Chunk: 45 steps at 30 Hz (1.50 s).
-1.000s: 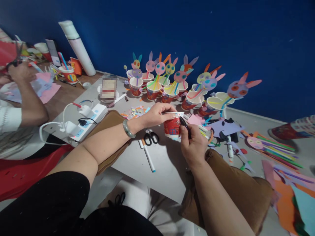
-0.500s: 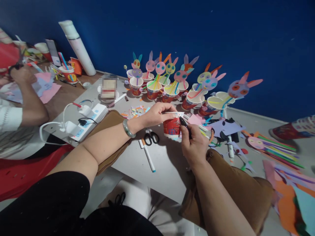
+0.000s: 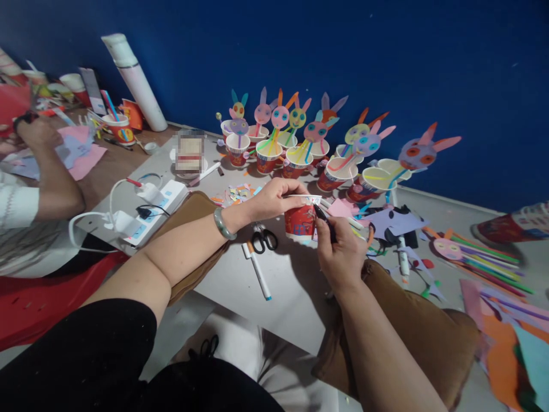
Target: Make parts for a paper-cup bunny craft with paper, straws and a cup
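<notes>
My left hand (image 3: 283,195) is closed on the rim of a red paper cup (image 3: 299,222), held upright just above the grey table. In my right hand (image 3: 341,246) is a slim black-handled tool (image 3: 325,220), its tip against the cup's side just below the rim. Its exact kind is too small to make out. Below my left wrist lie black-handled scissors (image 3: 265,241), with a white marker (image 3: 259,272) beside them. Behind the cup stand several paper cups (image 3: 297,163) with paper rabbit heads on coloured strips.
A white power strip (image 3: 160,209) with plugs lies on the left, near a brown cushion (image 3: 199,212). Another cushion (image 3: 412,320) is under my right forearm. Paper scraps (image 3: 397,220) and a rabbit with coloured sticks (image 3: 448,249) lie right. A co-worker's hand (image 3: 40,131) holds scissors at far left.
My right hand and the black tool have shifted very slightly right. The cup and my left hand stay almost in place. The co-worker's red paper has moved a little lower.
</notes>
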{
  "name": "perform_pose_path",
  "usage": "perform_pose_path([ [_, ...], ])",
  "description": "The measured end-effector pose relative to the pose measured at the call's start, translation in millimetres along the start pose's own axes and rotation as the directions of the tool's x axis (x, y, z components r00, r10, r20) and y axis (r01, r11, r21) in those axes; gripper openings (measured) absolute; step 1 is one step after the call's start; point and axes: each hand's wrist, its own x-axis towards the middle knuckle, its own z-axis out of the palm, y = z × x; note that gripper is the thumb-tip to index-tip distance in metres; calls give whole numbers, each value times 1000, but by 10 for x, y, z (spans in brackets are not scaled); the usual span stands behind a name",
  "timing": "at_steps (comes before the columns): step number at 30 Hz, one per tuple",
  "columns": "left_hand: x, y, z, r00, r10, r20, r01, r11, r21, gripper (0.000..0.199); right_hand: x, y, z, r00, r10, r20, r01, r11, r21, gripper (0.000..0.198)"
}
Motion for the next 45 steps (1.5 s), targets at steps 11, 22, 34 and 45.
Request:
perform_pose_path([
  [11, 4, 15, -5, 1000, -11, 9, 11, 1000, 6, 20, -8, -13, 10, 999, -37, -32, 37, 999, -15, 27],
  [22, 0, 23, 5, 1000, -24, 5, 24, 1000, 9, 18, -16, -10, 11, 996, -53, -67, 51, 998, -28, 28],
  [34, -1, 23, 7, 1000, -9, 25, 10, 1000, -12, 17, 1, 1, 6, 998, -55, -27, 55, 998, -28, 31],
  [45, -6, 43, 6, 999, -12, 30, 14, 999, -36, 16, 11, -9, 1, 997, -76, -31, 76, 997, 7, 30],
])
